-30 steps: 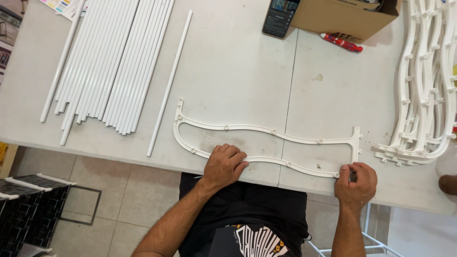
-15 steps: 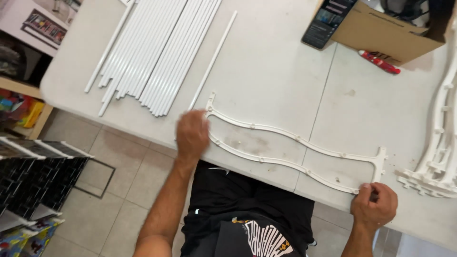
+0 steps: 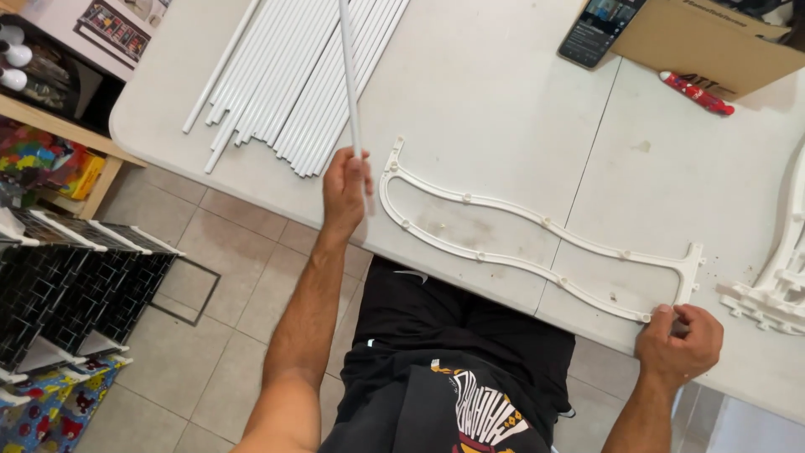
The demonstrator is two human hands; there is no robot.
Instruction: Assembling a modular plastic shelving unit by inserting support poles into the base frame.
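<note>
Now the left hand (image 3: 345, 186) pinches a white rod (image 3: 350, 92) upright; the right hand (image 3: 681, 342) grips the wavy white frame (image 3: 537, 243) at its end corner.

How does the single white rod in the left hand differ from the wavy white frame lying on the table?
The white rod is one straight thin piece; the wavy frame is two curved rails joined at both ends, with small pegs along them. The rod is lifted off the table, gripped near its lower end by the left hand; the frame lies flat, with the right hand at its end by the table edge. Both are white.
</note>
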